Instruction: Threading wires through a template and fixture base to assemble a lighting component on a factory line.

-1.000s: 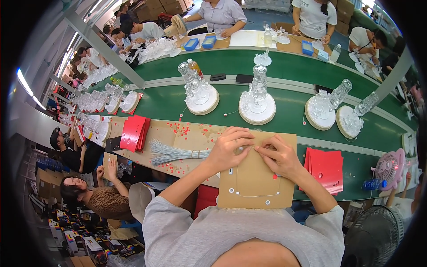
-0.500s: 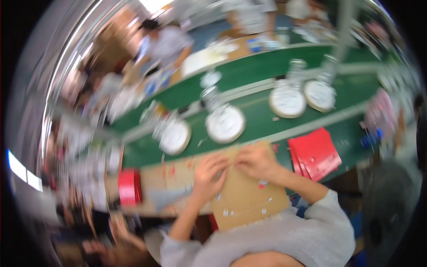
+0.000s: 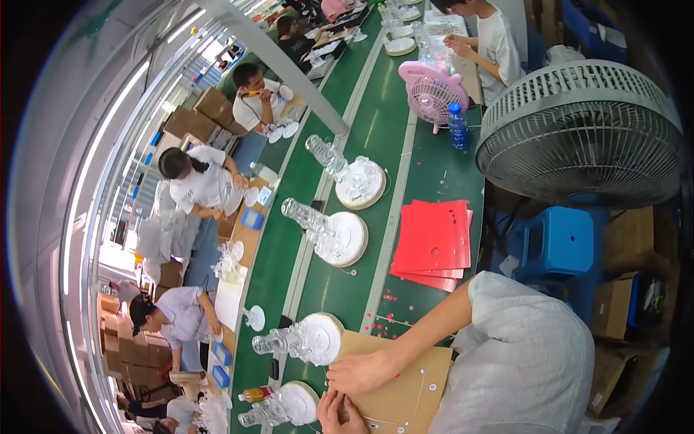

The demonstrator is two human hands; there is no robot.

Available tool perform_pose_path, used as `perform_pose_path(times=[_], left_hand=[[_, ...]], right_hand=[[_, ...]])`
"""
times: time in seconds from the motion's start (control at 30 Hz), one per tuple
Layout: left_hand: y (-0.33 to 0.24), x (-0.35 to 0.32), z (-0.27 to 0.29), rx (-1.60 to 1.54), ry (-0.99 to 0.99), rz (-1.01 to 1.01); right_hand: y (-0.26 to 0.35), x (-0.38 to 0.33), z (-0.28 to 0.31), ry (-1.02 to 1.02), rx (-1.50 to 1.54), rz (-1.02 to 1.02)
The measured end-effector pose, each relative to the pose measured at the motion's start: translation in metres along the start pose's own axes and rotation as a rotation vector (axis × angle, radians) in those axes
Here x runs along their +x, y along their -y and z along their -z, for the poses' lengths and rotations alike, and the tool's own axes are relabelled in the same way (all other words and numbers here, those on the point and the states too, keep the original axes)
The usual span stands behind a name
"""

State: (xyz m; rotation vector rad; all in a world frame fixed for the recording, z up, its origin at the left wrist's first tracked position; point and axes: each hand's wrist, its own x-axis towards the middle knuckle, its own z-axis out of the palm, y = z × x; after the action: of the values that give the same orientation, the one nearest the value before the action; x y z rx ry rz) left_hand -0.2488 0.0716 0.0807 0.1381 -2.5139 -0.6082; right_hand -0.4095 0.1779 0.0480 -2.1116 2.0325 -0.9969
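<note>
A flat brown board lies in front of me, partly against my grey clothing. Small round pale pieces and a thin white wire are on its surface. My right hand rests over the board's far edge, its fingers curled down and pressed together. Right beside it, my left hand is bent closed, thumb against the fingers. Whatever the fingertips pinch is hidden. Just beyond the board stands a round white base with a clear glass-like piece, close to my right hand.
Similar round bases line the green conveyor. Red sheets are stacked to the right of the board. Farther off are a pink fan and a blue-capped bottle. At right are a large fan and a blue stool. Several people work across the line.
The view has swung to the right, bringing the large fan and blue stool into sight. Both hands stay close together at the board's far edge.
</note>
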Motion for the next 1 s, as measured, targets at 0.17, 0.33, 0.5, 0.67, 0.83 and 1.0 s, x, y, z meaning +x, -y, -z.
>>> perform_pose_path(times=[0.17, 0.33, 0.5, 0.67, 0.83, 1.0], left_hand=[[0.008, -0.001, 0.001, -0.033, 0.004, 0.0], [0.009, -0.004, 0.005, -0.002, 0.012, 0.016], [0.0, 0.001, -0.003, 0.011, -0.081, 0.105], [0.003, 0.007, -0.007, -0.034, -0.07, 0.104], [-0.002, 0.0, 0.001, -0.024, -0.11, 0.116], [-0.004, 0.002, -0.003, -0.025, -0.121, 0.123]], right_hand=[[-0.003, 0.01, 0.009, 0.068, 0.025, 0.02], [-0.003, 0.018, 0.031, 0.171, 0.1, 0.136], [-0.004, 0.021, 0.048, 0.206, 0.136, 0.26], [0.0, 0.025, 0.054, 0.416, -0.129, 0.206], [0.008, 0.024, 0.047, 0.303, -0.208, 0.335], [0.019, 0.017, 0.047, 0.292, -0.552, 0.317]])
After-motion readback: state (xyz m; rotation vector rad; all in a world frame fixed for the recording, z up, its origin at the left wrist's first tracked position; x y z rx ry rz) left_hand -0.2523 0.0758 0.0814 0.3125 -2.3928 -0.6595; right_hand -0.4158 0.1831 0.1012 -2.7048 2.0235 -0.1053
